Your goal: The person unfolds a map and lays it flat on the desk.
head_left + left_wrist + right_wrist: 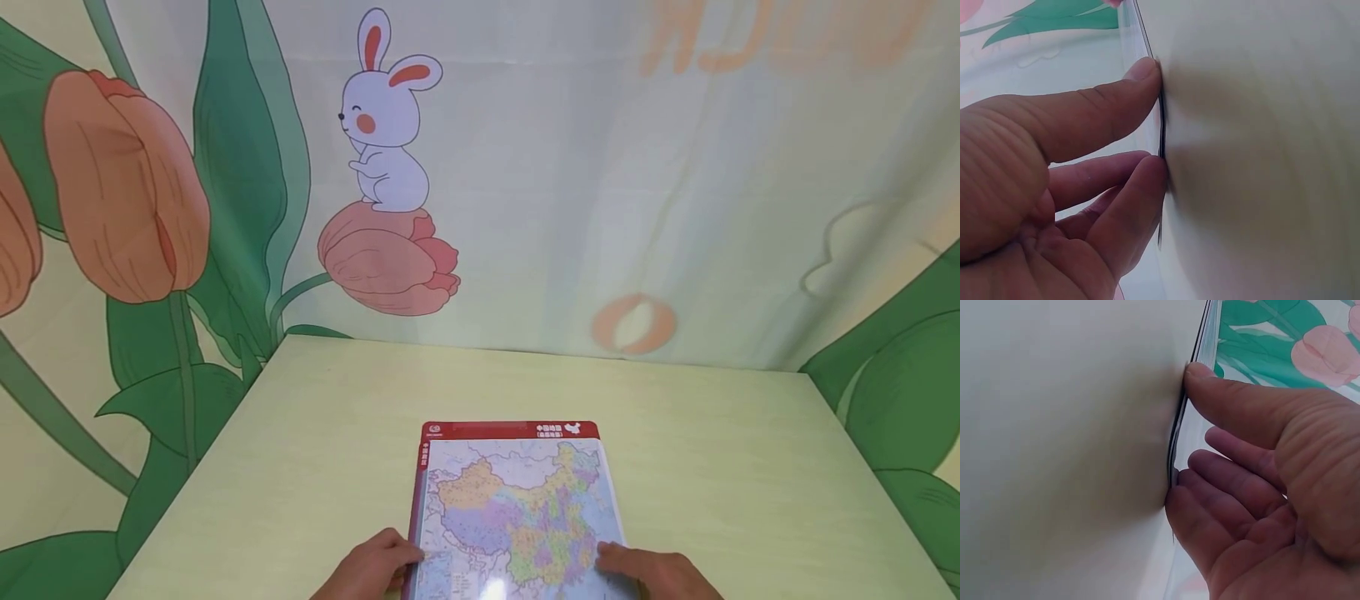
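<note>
A map board (517,500) with a red top strip and a coloured map of China lies on the table, its near end cut off by the head view. At its left edge, my left hand (375,562) holds on with thumb and fingers. My right hand (656,571) grips the opposite edge, its fingertips reaching over the map. Both wrist views catch the board almost edge-on as a thin dark line. In them the left hand (1079,169) and right hand (1260,469) have thumb and fingertips at that edge, the other fingers loosely curled.
The pale yellow table (720,467) spreads around the board on both sides and behind it. A curtain (525,183) printed with tulips, leaves and a white rabbit hangs along the table's far edge. Glare covers a small patch of the map.
</note>
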Demonstrator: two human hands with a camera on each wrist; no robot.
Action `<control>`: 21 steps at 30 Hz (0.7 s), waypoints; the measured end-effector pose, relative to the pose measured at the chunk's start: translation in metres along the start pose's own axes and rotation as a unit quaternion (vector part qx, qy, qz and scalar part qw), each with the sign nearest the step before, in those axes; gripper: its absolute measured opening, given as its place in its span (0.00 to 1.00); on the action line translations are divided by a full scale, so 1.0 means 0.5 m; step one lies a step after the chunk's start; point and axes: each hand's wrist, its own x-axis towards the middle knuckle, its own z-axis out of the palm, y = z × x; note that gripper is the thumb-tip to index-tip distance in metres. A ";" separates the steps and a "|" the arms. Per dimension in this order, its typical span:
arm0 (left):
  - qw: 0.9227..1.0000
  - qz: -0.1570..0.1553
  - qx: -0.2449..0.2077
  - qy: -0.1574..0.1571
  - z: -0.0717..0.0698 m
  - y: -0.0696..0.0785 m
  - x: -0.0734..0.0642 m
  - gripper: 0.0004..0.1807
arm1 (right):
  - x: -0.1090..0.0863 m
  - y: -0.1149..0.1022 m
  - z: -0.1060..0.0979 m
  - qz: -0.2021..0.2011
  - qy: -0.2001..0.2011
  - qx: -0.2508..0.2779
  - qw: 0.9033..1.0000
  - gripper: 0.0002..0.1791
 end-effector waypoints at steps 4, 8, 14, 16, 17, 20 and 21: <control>1.000 -0.006 -0.029 0.001 0.004 0.006 -0.002 0.30 | 0.013 0.002 -0.017 -0.003 -0.001 0.007 1.000 0.40; 1.000 0.002 -0.024 0.010 0.006 0.010 -0.002 0.31 | 0.033 0.005 -0.032 0.025 -0.018 0.049 0.998 0.33; 0.999 -0.033 -0.027 0.009 0.012 0.022 0.007 0.32 | 0.051 0.007 -0.044 0.040 0.010 0.042 0.998 0.32; 0.998 -0.047 -0.039 0.007 0.015 0.027 0.011 0.32 | 0.055 0.007 -0.047 0.043 0.018 0.035 0.998 0.33; 0.998 -0.049 -0.036 0.005 0.016 0.028 0.012 0.32 | 0.058 0.008 -0.049 0.043 0.020 0.034 0.998 0.33; 0.999 -0.045 -0.028 0.005 0.022 0.031 0.015 0.31 | 0.065 0.010 -0.053 0.054 0.028 0.044 0.997 0.34; 0.999 -0.044 -0.029 0.004 0.023 0.032 0.016 0.29 | 0.068 0.011 -0.055 0.050 0.036 0.044 0.997 0.35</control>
